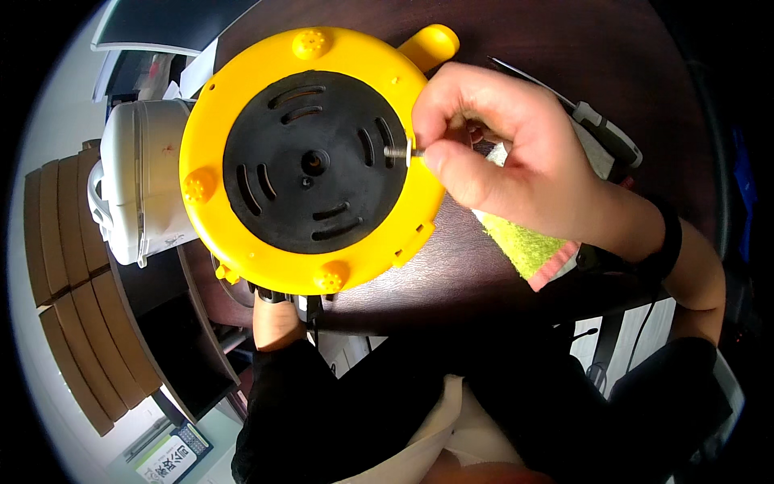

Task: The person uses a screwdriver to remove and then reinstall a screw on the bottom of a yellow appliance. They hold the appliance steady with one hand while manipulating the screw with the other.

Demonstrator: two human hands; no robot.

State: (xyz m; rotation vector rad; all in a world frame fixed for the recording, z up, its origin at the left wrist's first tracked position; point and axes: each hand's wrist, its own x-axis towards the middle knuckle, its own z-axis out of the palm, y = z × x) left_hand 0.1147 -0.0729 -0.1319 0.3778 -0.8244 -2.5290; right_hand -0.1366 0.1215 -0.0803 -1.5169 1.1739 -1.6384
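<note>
A round yellow appliance point(205, 137) has its underside turned up toward me, with knob-like yellow feet on the rim and a handle at the top right. Set in its middle is a black slotted plate point(274, 161) with a central hole. Over the plate's right edge, my right hand point(516, 145) pinches a metal screw point(397, 152) between thumb and forefinger; its threaded end points left. My left hand point(278, 321) reaches behind the appliance's lower edge. Only its wrist area shows, and the fingers are hidden.
On the dark table point(588, 40), a screwdriver point(609, 133) lies beyond my right hand. A yellow-green cloth point(524, 250) with a pink edge is under my right wrist. Left of the appliance stand a white case point(149, 181) and several brown boxes point(72, 218). A monitor point(169, 24) is at the far left.
</note>
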